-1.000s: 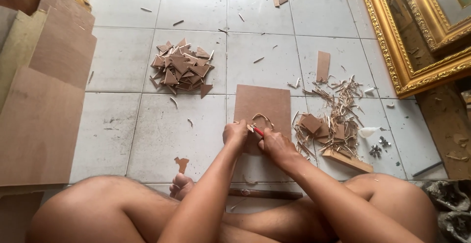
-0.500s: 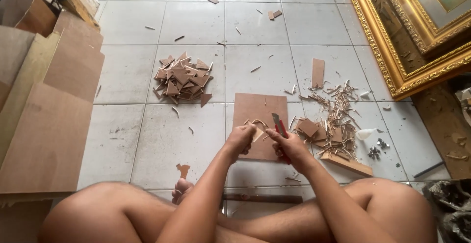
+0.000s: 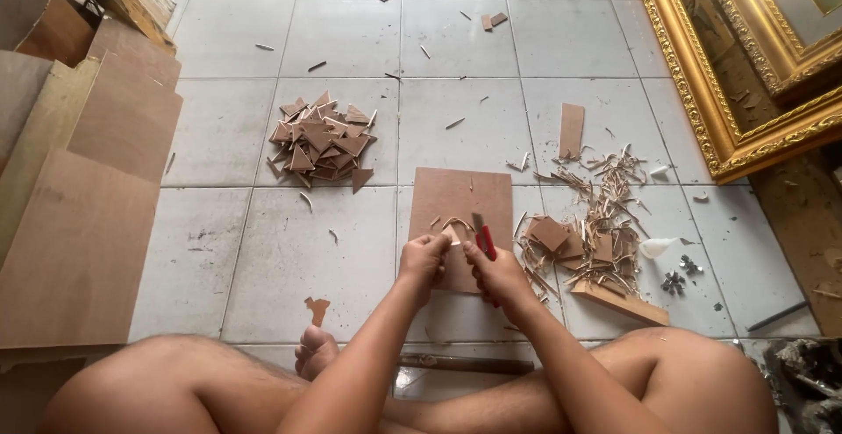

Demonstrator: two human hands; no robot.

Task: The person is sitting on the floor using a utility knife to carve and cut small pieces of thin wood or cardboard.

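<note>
My left hand (image 3: 424, 257) pinches a small brown wood piece (image 3: 453, 237) just above a brown board (image 3: 460, 202) lying on the tiled floor. My right hand (image 3: 494, 273) grips a red-handled knife (image 3: 484, 238), its blade pointing up and away beside the small piece. A thin curled shaving (image 3: 456, 222) lies on the board just beyond my fingers. Both hands are close together over the board's near half, between my bare knees.
A heap of cut triangular wood pieces (image 3: 320, 140) sits at the far left. Offcuts and shavings (image 3: 592, 224) lie to the right, with a wood block (image 3: 621, 302). Large boards (image 3: 83, 215) are stacked at left. Gilded picture frames (image 3: 728, 74) lean at right.
The view has tilted, so the hands sit lower in the picture. My right hand has drawn the knife a little to the right of the small piece; both hands stay over the board.
</note>
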